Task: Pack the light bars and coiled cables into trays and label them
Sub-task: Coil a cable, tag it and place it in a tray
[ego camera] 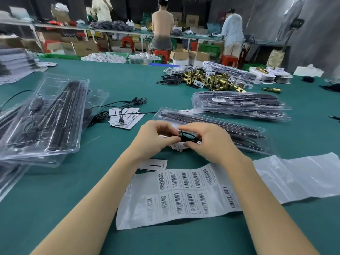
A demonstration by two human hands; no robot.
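So right in front of you there's the barcode label sheet lying flat on the desk, and it looks mostly full, so I'd guess labelling has a long way to go. Just past it, both your hands are busy with the same thing: your left hand is curled around one end of a small black coiled cable and your right hand pinches the other end, held just above the desk. Looks like you're tidying the coil before it goes in. Right behind your hands sits an open clear tray that already has light bars in it, so my guess is that's where this cable belongs. To your left there's a pile of filled trays, not obviously labelled from here, too blurry to say. A loose USB cable is sprawled over some small paper cards in the middle, not yet coiled. Further back on the right there's a neat stack of finished trays, and the top one seems to carry a white label. So: a decent batch done, one tray mid-pack, at least one cable waiting, plenty of labels left. Beyond that is a heap of brass lock parts, not your job.
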